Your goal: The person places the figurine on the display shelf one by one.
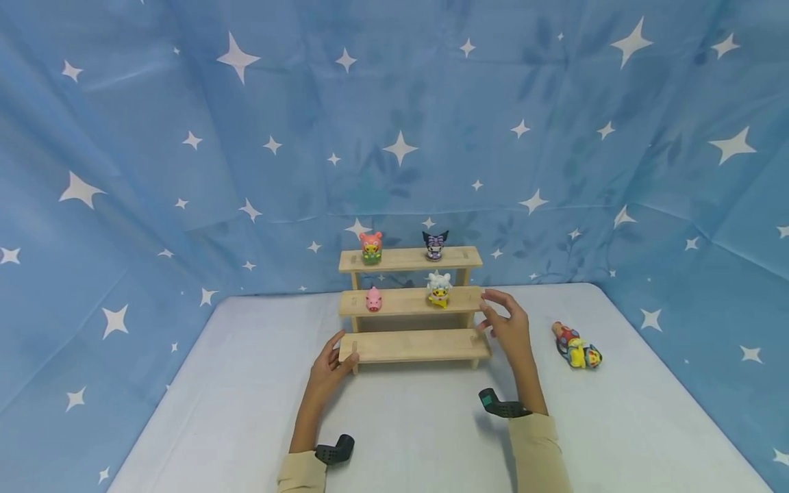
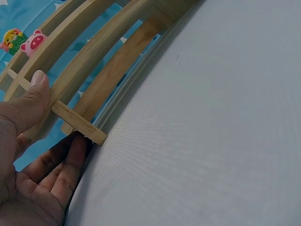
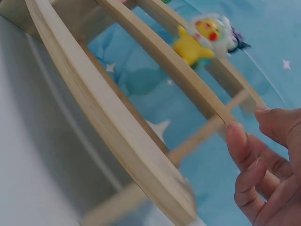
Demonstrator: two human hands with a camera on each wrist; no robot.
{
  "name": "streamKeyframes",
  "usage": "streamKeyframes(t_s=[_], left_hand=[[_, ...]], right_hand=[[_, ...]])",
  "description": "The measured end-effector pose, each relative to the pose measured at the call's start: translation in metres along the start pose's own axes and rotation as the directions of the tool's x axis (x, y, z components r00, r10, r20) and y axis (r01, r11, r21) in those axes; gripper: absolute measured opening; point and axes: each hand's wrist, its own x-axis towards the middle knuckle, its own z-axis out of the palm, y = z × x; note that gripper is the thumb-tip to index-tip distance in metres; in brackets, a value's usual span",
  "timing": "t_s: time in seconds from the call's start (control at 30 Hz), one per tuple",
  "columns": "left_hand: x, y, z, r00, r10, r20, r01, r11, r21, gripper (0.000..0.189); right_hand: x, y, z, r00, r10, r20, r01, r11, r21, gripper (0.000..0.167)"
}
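A three-tier wooden display stand (image 1: pixel 419 346) stands on the white table. My left hand (image 1: pixel 328 373) grips the left end of its lowest board, thumb over the top and fingers by the leg (image 2: pixel 80 123). At the right end of the middle board, my right hand (image 1: pixel 507 325) has bent fingertips at the board's edge, not wrapped round it. A pink pig figure (image 1: pixel 373 300) and a white-hooded yellow figure (image 1: pixel 439 290) occupy the middle tier. Above them stand a pink-hooded figure (image 1: pixel 372 248) and a black-eared purple figure (image 1: pixel 434 245).
A colourful figure (image 1: pixel 578 348) lies on the table to the right of the stand. Behind the table hangs a blue curtain (image 1: pixel 401 103) with white stars, which also runs along both sides. Each wrist wears a black camera mount (image 1: pixel 335 450).
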Motion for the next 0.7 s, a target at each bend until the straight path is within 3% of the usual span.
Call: streamKeyframes(t_s=[0.23, 0.53, 0.63, 0.7], left_hand=[[-0.001, 0.0, 0.002, 1.0, 0.001, -0.001, -0.001, 1.0, -0.007, 0.065], [0.008, -0.02, 0.005, 1.0, 0.013, -0.002, -0.013, 1.0, 0.003, 0.066], [0.008, -0.017, 0.004, 1.0, 0.017, -0.015, -0.017, 1.0, 0.013, 0.066], [0.003, -0.006, 0.002, 1.0, 0.018, -0.018, -0.017, 1.0, 0.021, 0.065]], right_hand=[[0.005, 0.031, -0.038, 0.979, 0.077, -0.187, -0.1, 0.988, -0.114, 0.04], [-0.009, 0.043, -0.09, 0.92, 0.036, -0.391, -0.157, 0.947, -0.282, 0.034], [-0.01, 0.049, -0.101, 0.894, -0.028, -0.447, -0.168, 0.903, -0.394, 0.031], [-0.01, 0.054, -0.106, 0.88, -0.086, -0.466, -0.178, 0.852, -0.492, 0.029]])
